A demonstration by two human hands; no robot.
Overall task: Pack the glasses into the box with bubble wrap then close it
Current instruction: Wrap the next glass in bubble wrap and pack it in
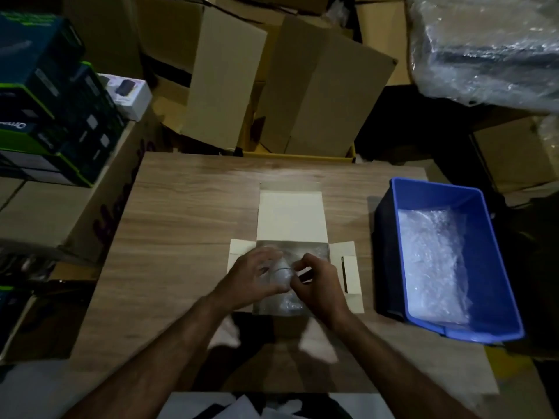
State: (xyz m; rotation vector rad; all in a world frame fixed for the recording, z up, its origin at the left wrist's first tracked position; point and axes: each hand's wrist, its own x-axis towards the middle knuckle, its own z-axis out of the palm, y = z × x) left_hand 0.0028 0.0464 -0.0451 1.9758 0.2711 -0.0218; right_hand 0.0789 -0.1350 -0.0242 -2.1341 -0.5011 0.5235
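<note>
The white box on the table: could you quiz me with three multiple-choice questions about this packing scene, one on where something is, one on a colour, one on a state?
1. Where is the bin that holds loose bubble wrap?
A. To the right of the white box
B. Behind the white box
C. On the stacked cartons at the left

2. What colour is that bin?
A. Green
B. Blue
C. Yellow

3. What state is the white box in?
A. Closed and taped
B. Flattened
C. Open, flaps spread out

Answers:
1. A: it stands on the wooden table at the right, apart from the box.
2. B: its walls and rim are plainly blue.
3. C: the lid lies back and the side flaps lie outward, while the left hand and right hand hold a wrapped glass over the opening.
</note>
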